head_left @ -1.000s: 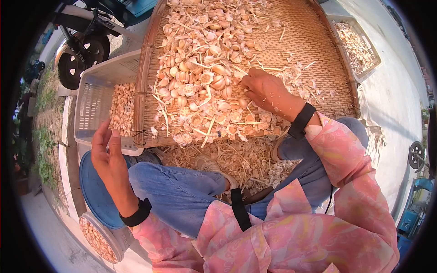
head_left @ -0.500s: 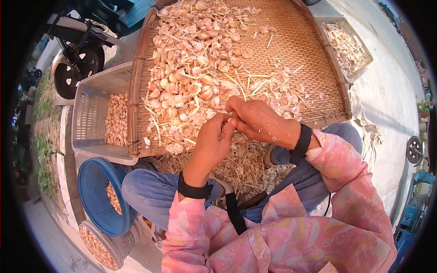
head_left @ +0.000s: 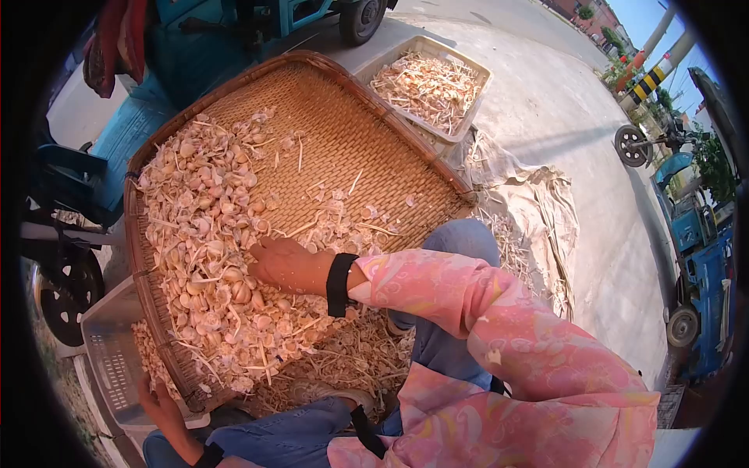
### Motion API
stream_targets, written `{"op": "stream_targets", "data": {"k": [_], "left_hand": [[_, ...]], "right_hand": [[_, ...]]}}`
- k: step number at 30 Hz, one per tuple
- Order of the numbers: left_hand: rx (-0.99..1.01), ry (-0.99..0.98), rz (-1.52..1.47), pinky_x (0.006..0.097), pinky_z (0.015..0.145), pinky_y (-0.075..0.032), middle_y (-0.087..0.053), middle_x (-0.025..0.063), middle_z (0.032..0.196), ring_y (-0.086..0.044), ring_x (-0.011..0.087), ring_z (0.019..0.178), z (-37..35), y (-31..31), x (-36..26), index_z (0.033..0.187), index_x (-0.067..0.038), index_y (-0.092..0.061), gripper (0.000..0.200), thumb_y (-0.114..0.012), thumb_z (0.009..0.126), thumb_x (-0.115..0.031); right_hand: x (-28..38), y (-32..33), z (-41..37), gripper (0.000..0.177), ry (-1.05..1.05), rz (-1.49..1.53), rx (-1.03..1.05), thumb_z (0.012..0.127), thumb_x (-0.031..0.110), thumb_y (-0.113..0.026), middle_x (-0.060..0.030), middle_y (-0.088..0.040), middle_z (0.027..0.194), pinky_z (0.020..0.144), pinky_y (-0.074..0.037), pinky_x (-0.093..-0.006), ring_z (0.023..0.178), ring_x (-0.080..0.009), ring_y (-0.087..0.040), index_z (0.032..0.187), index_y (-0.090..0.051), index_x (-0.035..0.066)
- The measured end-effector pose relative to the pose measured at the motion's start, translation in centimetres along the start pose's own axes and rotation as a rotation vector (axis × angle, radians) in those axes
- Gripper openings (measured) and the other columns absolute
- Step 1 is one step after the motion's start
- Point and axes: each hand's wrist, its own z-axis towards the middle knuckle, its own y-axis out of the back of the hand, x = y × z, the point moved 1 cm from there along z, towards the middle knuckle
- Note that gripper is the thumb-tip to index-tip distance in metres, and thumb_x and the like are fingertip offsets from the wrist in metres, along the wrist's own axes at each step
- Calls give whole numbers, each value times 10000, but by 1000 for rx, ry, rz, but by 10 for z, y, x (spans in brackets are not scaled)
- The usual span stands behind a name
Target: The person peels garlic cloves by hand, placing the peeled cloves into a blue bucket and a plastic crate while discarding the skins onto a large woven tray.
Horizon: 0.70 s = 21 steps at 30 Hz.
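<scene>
A wide woven tray [head_left: 351, 148] holds a heap of garlic cloves and husks [head_left: 203, 203] on its left half. My right hand [head_left: 277, 264] rests on that heap, fingers curled down among the cloves; whether it grips one is hidden. My left hand [head_left: 160, 405] is low at the bottom left, fingers stretched out, by the edge of a white plastic crate [head_left: 109, 351] that has peeled cloves [head_left: 144, 343] in it. Both wrists wear black bands, and the sleeves are pink.
Husks and stalks [head_left: 351, 366] litter the ground between my knees. A second white crate of scraps [head_left: 429, 82] stands behind the tray, with a pale tarp [head_left: 538, 210] to its right. Blue vehicles [head_left: 702, 265] and a wheel [head_left: 66, 300] flank the spot.
The hands were together over the tray's front edge; now they are apart. My right hand is back on the garlic heap and my left has dropped toward the crate. The view swung right.
</scene>
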Motion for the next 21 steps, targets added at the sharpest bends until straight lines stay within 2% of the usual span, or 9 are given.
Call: {"op": "stream_targets", "data": {"k": [2, 4, 7, 8, 10, 14, 17, 20, 21], "left_hand": [[129, -4, 10, 285, 782, -455, -579, 103, 962, -573, 179, 883, -11, 6, -21, 1090, 46, -547, 331, -526, 889, -215], [362, 170, -226, 280, 787, -453, -582, 99, 971, -576, 166, 895, -34, -12, -77, 1070, 57, -555, 324, -533, 887, -210], [491, 219, -378, 252, 712, -446, -592, 72, 898, -579, 140, 822, -66, -53, -138, 1047, 47, -569, 270, -542, 885, -168], [535, 202, -427, 233, 667, -437, -606, 42, 916, -587, 115, 793, -72, -66, -145, 1046, 6, -586, 282, -551, 883, -221], [597, 172, -429, 234, 635, -446, -614, 49, 901, -599, 118, 752, -78, -89, -159, 1034, 23, -583, 256, -538, 887, -182], [627, 101, -389, 245, 611, -459, -623, 63, 879, -603, 122, 718, -70, -119, -164, 1045, 23, -584, 248, -540, 878, -154], [623, 93, -367, 241, 585, -461, -622, 68, 869, -603, 122, 711, -67, -126, -170, 1045, 25, -584, 241, -536, 876, -140], [639, 154, -427, 225, 580, -461, -617, 72, 870, -608, 125, 719, -70, -130, -174, 1047, 38, -571, 245, -534, 880, -138], [638, 189, -447, 223, 580, -461, -618, 81, 876, -611, 128, 725, -72, -132, -171, 1061, 46, -562, 259, -534, 881, -138]], "right_hand": [[-2, -16, 6, 143, -58, 7, 8, 675, 99, -641, -147, -533, 864, 691, -462, -404, 814, -307, -551, 796, -613, 30], [1, -9, 0, 193, -67, 13, 34, 661, 96, -652, -139, -539, 806, 676, -461, -414, 772, -309, -562, 830, -590, 25], [-8, 4, -18, 307, -56, -22, -63, 658, 97, -654, -125, -537, 719, 645, -449, -434, 745, -312, -570, 932, -532, 30], [-11, 9, -18, 350, -120, 62, 35, 663, 89, -651, -149, -531, 741, 648, -441, -445, 739, -329, -565, 980, -513, 37], [-16, 11, -21, 323, -134, 127, 56, 687, 91, -636, -168, -535, 782, 661, -445, -454, 757, -358, -563, 980, -513, 31], [-4, 22, -28, 282, -261, 172, -42, 709, 82, -614, -183, -539, 843, 666, -454, -452, 783, -366, -570, 969, -518, 30], [-11, 11, -22, 267, -105, 172, 30, 740, 98, -597, -200, -508, 927, 693, -449, -458, 806, -390, -551, 972, -486, 26], [-9, 10, -18, 260, -79, 124, 121, 728, 105, -614, -198, -521, 909, 675, -448, -451, 788, -383, -548, 930, -480, 13], [-8, 10, -18, 257, -83, 175, 88, 721, 104, -616, -196, -528, 889, 667, -447, -447, 775, -379, -547, 916, -476, 10]]}}
